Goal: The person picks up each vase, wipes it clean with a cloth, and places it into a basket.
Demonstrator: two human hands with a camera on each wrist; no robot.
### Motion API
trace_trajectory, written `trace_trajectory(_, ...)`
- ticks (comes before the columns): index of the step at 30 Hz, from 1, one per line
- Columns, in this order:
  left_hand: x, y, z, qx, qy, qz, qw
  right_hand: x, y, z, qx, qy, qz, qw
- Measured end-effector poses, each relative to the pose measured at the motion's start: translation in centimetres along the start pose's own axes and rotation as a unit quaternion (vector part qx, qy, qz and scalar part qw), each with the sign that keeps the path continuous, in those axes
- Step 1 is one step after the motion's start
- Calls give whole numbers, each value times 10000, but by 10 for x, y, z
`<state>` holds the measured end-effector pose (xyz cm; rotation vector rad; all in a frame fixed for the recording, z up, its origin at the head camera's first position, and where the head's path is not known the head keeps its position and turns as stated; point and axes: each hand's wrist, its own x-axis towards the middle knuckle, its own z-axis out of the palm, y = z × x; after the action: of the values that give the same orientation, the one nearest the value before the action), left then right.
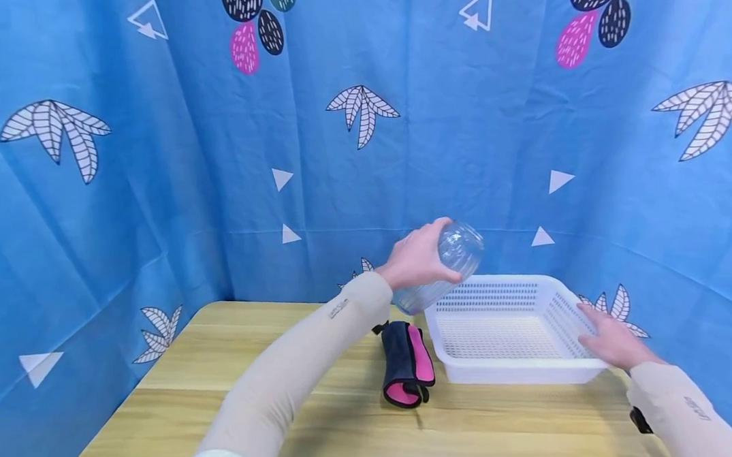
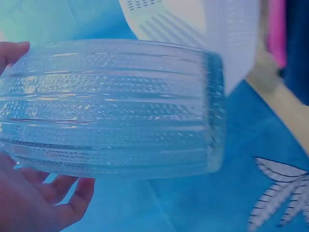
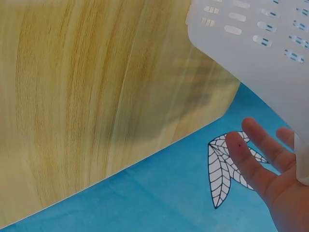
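A clear ribbed glass vase (image 1: 461,250) is tilted sideways in my left hand (image 1: 421,255), over the left part of the white basket (image 1: 519,372). My left fingers (image 2: 79,198) and thumb grip it from opposite sides; fine bumps cover the vase (image 2: 116,106) in the left wrist view. My right hand (image 1: 616,339) is at the basket's right rim, its thumb toward the inside. In the right wrist view its fingers (image 3: 244,154) are extended and spread outside the basket wall (image 3: 260,63), and the rim's edge partly hides the hand.
A rolled dark navy and pink cloth item (image 1: 402,363) with black edging lies left of the basket. The wooden table (image 1: 325,421) carries both. A blue patterned curtain (image 1: 364,187) closes off the back and sides.
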<state>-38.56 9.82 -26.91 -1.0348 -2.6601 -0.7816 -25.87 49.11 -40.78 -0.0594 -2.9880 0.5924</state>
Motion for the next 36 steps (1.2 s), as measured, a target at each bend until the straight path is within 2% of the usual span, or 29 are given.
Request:
trace_trajectory(3, 15, 20, 7, 416, -394, 173, 9982, 0, 0, 0, -5, 13, 20, 10000)
trace_trajectory(6, 28, 35, 20, 767, -861, 297, 9929, 1, -2, 2, 25, 36, 14, 10000)
trace_trajectory(10, 44, 52, 46, 1092, -1381, 410, 9835, 2, -3, 6, 67, 105, 66, 9999)
trace_trajectory(16, 59, 71, 86, 1490, -1899, 416, 9695, 4, -4, 13, -44, 214, 174, 9996)
trace_trajectory(21, 70, 81, 117, 1953, -2293, 491, 9523, 4, -3, 5, -108, 327, 158, 9993)
trace_trajectory(24, 71, 78, 133, 2191, -2432, 564, 9432, 6, -7, 6, -82, 335, 156, 9993)
trace_trajectory(27, 67, 76, 142, 2272, -2513, 569, 9391, 7, -10, 7, -51, 299, 159, 9994)
trace_trajectory(32, 54, 75, 145, 2124, -2654, 380, 9397, 5, -12, 8, 5, 256, 190, 9995)
trace_trajectory(36, 48, 77, 148, 2162, -2771, 391, 9354, 2, -10, 6, -5, 348, 212, 9992)
